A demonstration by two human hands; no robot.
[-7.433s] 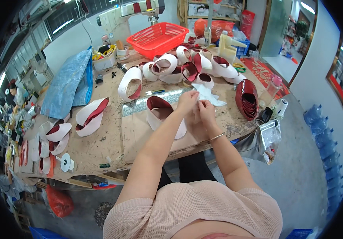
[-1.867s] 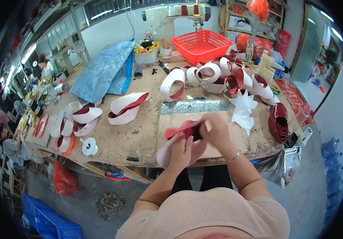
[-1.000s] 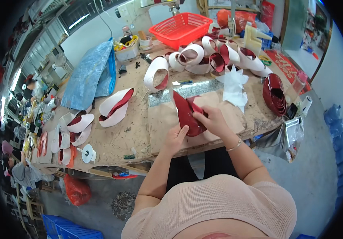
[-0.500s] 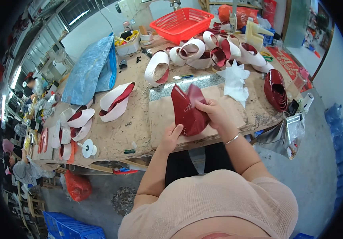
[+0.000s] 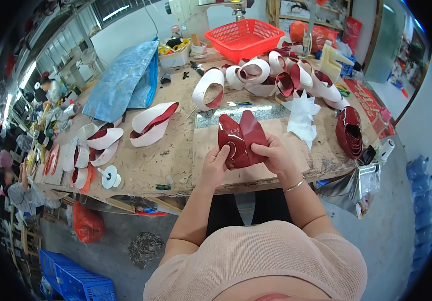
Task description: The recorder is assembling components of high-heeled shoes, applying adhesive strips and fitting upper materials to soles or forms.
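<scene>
Between my hands is a glossy dark red shoe upper (image 5: 238, 142), its two flaps standing up with a V-shaped gap between them. My left hand (image 5: 215, 164) grips its lower left edge, thumb on the front face. On the right edge, my right hand (image 5: 276, 156) has its thumb pressed over the front, fingers behind. The piece is held above a beige board (image 5: 208, 150) at the table's front edge. Behind it a stone slab (image 5: 213, 118) lies with a small pen-like tool (image 5: 239, 104) on it. My fingertips behind the upper are hidden.
White-lined red uppers (image 5: 253, 72) crowd the back of the table; others (image 5: 153, 125) lie left. Stacked dark red uppers (image 5: 349, 133) stand right, past white paper (image 5: 302, 118). A red basket (image 5: 243, 42), a blue sheet (image 5: 123, 80) and a white spool (image 5: 110, 178) are around.
The upper has turned more upright and its right flap has unfolded to face me. My right hand has moved lower along its right edge. The view has shifted slightly.
</scene>
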